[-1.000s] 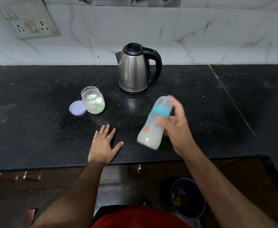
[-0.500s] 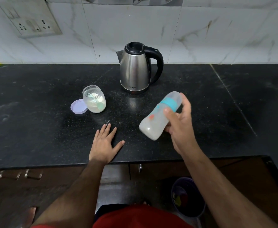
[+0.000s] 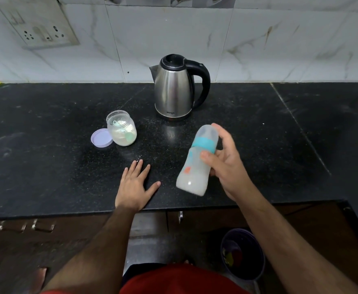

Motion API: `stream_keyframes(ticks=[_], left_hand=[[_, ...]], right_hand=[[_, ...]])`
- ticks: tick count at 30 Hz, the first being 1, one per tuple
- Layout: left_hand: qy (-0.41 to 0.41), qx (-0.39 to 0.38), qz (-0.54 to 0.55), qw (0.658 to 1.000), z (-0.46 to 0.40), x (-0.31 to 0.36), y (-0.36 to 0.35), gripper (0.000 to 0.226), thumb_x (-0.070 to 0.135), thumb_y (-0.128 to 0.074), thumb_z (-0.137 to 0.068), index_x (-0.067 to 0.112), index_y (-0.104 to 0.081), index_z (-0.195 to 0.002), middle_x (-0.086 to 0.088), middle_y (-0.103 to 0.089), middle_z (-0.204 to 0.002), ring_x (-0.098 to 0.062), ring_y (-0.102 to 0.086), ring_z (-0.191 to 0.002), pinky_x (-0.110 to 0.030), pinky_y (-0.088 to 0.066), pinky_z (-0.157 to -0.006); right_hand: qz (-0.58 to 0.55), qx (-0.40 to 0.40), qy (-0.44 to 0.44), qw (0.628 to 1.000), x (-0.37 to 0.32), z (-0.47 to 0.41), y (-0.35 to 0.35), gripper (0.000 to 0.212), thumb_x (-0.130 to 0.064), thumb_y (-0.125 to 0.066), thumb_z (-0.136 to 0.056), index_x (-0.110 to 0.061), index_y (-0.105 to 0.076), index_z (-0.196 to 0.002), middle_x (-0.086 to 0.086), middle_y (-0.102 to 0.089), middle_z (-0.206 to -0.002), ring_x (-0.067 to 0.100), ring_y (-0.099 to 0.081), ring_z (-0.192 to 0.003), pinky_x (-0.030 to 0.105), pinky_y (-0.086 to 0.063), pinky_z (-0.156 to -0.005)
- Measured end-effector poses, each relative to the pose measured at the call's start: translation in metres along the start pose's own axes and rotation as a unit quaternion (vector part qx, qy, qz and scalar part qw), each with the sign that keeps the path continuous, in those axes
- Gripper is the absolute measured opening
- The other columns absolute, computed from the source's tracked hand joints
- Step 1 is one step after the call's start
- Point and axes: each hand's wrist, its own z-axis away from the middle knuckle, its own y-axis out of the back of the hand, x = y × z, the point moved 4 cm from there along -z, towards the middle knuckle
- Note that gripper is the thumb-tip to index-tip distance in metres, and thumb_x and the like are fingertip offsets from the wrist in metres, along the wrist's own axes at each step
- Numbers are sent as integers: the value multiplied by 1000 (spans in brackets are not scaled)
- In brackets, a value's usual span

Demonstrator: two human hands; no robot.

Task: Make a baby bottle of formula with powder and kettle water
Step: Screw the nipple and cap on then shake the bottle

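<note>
Right hand (image 3: 226,166) grips bottle (image 3: 197,164) mid-air over near counter (image 3: 46,166), thumb across its body; left hand (image 3: 134,187) lies flat, fingers spread, holding nothing, just left of it. Bottle's long axis is tilted, capped top far-right, base near-left toward the left hand. Kettle (image 3: 173,90) stands far, upright. Jar (image 3: 121,128) sits open at left, lid (image 3: 101,137) touching it. Bottle cloudy white inside, teal collar, looks mixed; likely being shaken

free: counter (image 3: 279,145) right, far left | blocked: kettle (image 3: 173,90) far centre; jar (image 3: 121,128), lid (image 3: 101,137) left of it
</note>
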Motion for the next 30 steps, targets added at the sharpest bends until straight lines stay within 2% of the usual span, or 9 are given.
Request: stream_keyframes(ticks=[4, 10, 13, 15, 20, 22, 25, 27, 30], left_hand=[[1, 0, 1, 1000, 1, 0, 0, 81, 74, -33, -89, 25, -34, -153, -1, -19, -165, -14, -4, -154, -38, -2, -125], [-3, 4, 0, 1000, 0, 0, 0, 84, 76, -28, -86, 24, -36, -152, -2, -21, -164, -16, -7, -153, -39, -5, -125], [-4, 9, 2, 1000, 0, -1, -1, 82, 75, -31, -87, 24, -38, -151, -2, -23, -164, -16, -8, -153, -39, -5, -125], [-5, 9, 2, 1000, 0, -1, -1, 82, 75, -31, -87, 24, -38, -151, -2, -23, -164, -16, -8, -153, -39, -5, -125], [-2, 4, 1, 1000, 0, -1, -1, 84, 77, -28, -86, 25, -36, -152, -1, -21, -164, -15, -6, -153, -38, -3, -125], [-3, 4, 2, 1000, 0, -1, 0, 83, 76, -30, -87, 25, -36, -152, -1, -21, -164, -15, -6, -153, -38, -2, -125], [-4, 6, 3, 1000, 0, 0, 1, 83, 76, -29, -87, 24, -37, -151, -2, -21, -164, -16, -6, -154, -38, -3, -125], [-4, 2, 1, 1000, 0, 0, 0, 84, 77, -27, -86, 24, -36, -152, -2, -21, -164, -16, -6, -154, -38, -3, -125], [-2, -1, 1, 1000, -1, -1, 0, 86, 78, -25, -85, 25, -35, -152, -1, -19, -165, -15, -5, -154, -39, -3, -125]], right_hand=[[-37, 108, 45, 992, -9, -10, 10, 72, -16, -61, -95, -25, -18, -152, -17, -73, -97, 13, -72, -93, 34, -60, -70], [8, -30, 2, 1000, 0, 3, -9, 70, -13, -65, -85, -34, -32, -143, -6, -70, -110, 19, -70, -98, 36, -58, -78], [-52, 68, 30, 996, -4, -1, 0, 74, -18, -63, -86, -26, -26, -149, -10, -72, -103, 16, -71, -93, 37, -59, -75], [-58, 97, 43, 993, -3, -2, 2, 75, -19, -61, -89, -26, -19, -151, -15, -74, -98, 14, -72, -92, 35, -59, -73], [-7, -39, -7, 999, 4, 11, -10, 75, -18, -70, -82, -33, -31, -144, -9, -71, -109, 19, -70, -98, 34, -58, -78], [-25, -4, 11, 1000, -2, 7, -5, 76, -17, -69, -83, -30, -31, -146, -5, -71, -110, 19, -70, -98, 36, -58, -79], [-50, 73, 32, 996, -8, -2, 3, 77, -22, -65, -87, -27, -22, -151, -11, -72, -102, 19, -71, -98, 41, -59, -78], [-38, 50, 21, 998, -5, -1, -1, 78, -20, -66, -86, -30, -24, -150, -9, -71, -105, 20, -71, -99, 38, -59, -77], [10, -39, -13, 999, -2, 7, -11, 75, -19, -72, -80, -37, -33, -143, -6, -68, -112, 20, -70, -101, 36, -58, -78]])
